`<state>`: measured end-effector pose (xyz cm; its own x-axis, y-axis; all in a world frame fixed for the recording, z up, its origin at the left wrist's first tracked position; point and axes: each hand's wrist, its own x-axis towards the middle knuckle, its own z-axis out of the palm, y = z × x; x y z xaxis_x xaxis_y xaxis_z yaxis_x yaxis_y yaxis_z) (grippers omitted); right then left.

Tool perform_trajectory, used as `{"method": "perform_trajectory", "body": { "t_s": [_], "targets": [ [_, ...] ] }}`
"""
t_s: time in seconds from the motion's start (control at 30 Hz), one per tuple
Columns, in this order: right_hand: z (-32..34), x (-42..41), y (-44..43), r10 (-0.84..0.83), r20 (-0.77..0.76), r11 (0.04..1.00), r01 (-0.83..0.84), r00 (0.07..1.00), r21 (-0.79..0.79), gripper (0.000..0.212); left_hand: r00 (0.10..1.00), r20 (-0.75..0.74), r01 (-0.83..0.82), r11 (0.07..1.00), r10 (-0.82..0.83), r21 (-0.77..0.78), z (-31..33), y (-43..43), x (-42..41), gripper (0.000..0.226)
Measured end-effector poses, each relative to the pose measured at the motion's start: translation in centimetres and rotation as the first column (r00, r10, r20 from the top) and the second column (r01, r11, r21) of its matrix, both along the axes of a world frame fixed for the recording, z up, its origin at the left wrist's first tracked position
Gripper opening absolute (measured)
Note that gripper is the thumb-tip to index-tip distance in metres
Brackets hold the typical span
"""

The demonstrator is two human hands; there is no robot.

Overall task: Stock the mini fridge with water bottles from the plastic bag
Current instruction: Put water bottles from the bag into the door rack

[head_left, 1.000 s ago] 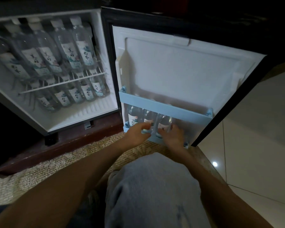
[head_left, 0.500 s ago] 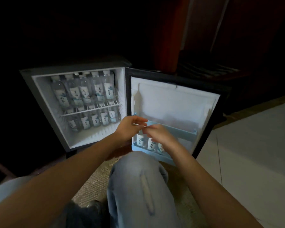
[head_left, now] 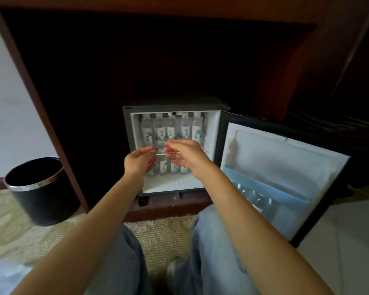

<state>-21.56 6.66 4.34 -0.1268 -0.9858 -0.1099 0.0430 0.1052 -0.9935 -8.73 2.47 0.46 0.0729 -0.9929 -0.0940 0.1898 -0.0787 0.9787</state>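
1. The fridge (head_left: 126, 145) stands open just beyond your fingertips. Both of its shelves look full, so I judge the stocking nearly done and this step a last check or tidy of the rows.
2. The door (head_left: 285, 158) hangs wide open, right of your right fingers. If you close it, sweep it slowly so that the door bottles (head_left: 251, 196) behind the blue rail (head_left: 275, 188) do not topple.
3. The bin (head_left: 43, 201) stands well left of your left fingers, clear of the work.
4. A pale blur, probably the bag (head_left: 2, 275), lies low and behind your left fingers. I cannot tell whether it holds more bottles, so check it before you shut up.
5. Your left hand (head_left: 137, 160) and right hand (head_left: 190, 155) hover before the opening with fingers straight and spread, tips almost meeting, gripping nothing. They are blurred by motion.
6. The top bottles (head_left: 170, 129) stand upright in a tight row just above your fingers. The lower bottles (head_left: 162, 167) show between and behind them. Nudge any of them at the shoulder, not the cap.
7. Each label is white with dark brush characters and a blue-green mark, but too small to read. No brand can be made out.
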Motion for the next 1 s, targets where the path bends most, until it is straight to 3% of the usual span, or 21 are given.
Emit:
{"method": "perform_trajectory", "body": {
  "t_s": [0.13, 0.2, 0.33, 0.4, 0.5, 0.67, 0.83, 1.0],
  "targets": [
    [-1.2, 3.8, -3.2, -0.019, -0.015, 0.998, 0.020, 1.000, 0.054, 0.021, 0.977, 0.196, -0.073, 0.996, 0.082, -0.057, -0.4, -1.6, 3.9, 0.017],
    [-2.0, 5.9, -4.6, 0.031, -0.022, 0.997, -0.029, 0.999, 0.075, 0.010, 0.936, 0.349, -0.031, 0.998, 0.048, -0.056, -0.7, -1.8, 6.6, 0.018],
    [-3.6, 11.2, -6.7, 0.184, -0.056, 0.978, -0.177, 0.981, 0.109, 0.012, 0.831, 0.556, -0.033, 0.999, 0.028, -0.002, -0.6, -0.8, 14.4, 0.018],
    [-4.4, 14.0, -6.7, 0.275, -0.075, 0.954, -0.262, 0.959, 0.142, 0.011, 0.830, 0.556, -0.088, 0.995, 0.054, 0.036, -0.5, 0.6, 19.1, 0.016],
    [-5.0, 17.9, -6.0, 0.355, -0.070, 0.928, -0.342, 0.932, 0.151, 0.018, 0.891, 0.429, -0.215, 0.971, 0.149, 0.109, -0.8, 3.8, 25.1, 0.017],
    [-6.5, 25.7, -3.3, 0.460, -0.096, 0.875, -0.433, 0.883, 0.216, 0.016, 0.769, 0.604, -0.361, 0.923, 0.211, 0.137, -3.6, 8.7, 32.5, 0.019],
    [-9.3, 33.1, -0.1, 0.659, -0.189, 0.743, -0.590, 0.728, 0.317, 0.025, 0.629, 0.761, -0.436, 0.882, 0.157, 0.178, -6.5, 13.0, 39.1, 0.019],
    [-11.2, 38.1, 2.1, 0.756, -0.269, 0.650, -0.637, 0.597, 0.414, 0.029, 0.604, 0.782, -0.470, 0.861, 0.155, 0.193, -7.6, 16.8, 43.6, 0.019]
  ]
}}
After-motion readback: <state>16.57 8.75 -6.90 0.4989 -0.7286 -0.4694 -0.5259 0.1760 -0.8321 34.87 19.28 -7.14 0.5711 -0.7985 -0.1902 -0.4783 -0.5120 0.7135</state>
